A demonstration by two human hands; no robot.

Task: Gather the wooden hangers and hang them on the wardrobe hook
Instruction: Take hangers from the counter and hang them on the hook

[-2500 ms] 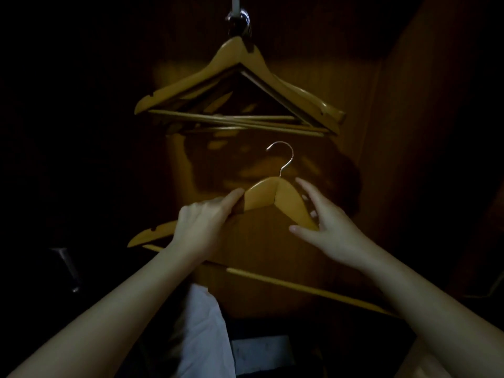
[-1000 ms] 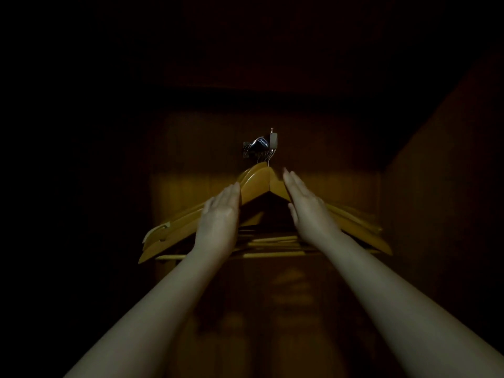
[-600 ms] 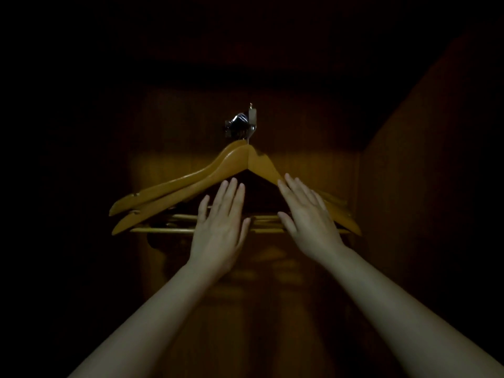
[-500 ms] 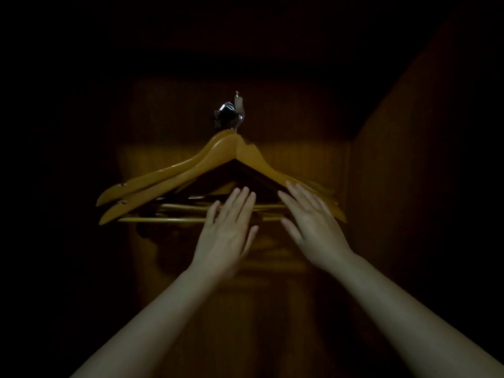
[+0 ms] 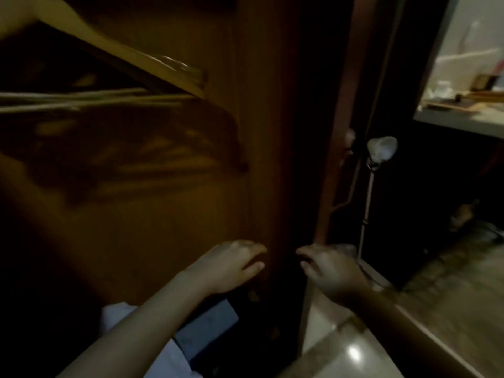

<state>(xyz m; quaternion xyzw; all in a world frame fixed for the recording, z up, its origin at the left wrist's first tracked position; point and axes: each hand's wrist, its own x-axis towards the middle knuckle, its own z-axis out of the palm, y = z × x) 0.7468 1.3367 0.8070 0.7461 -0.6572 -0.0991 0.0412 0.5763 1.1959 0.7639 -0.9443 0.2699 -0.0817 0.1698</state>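
Both hands have dropped away — left hand and right hand loose, empty — while the tan wooden hangers hang upper left; hanging looks finished.

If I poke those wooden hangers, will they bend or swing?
The wooden hangers look like solid, thick wood, so they would probably stay stiff. They hang loosely bunched high in the wardrobe, so a poke would likely make them swing and clack together. The glossy finish may feel slippery.
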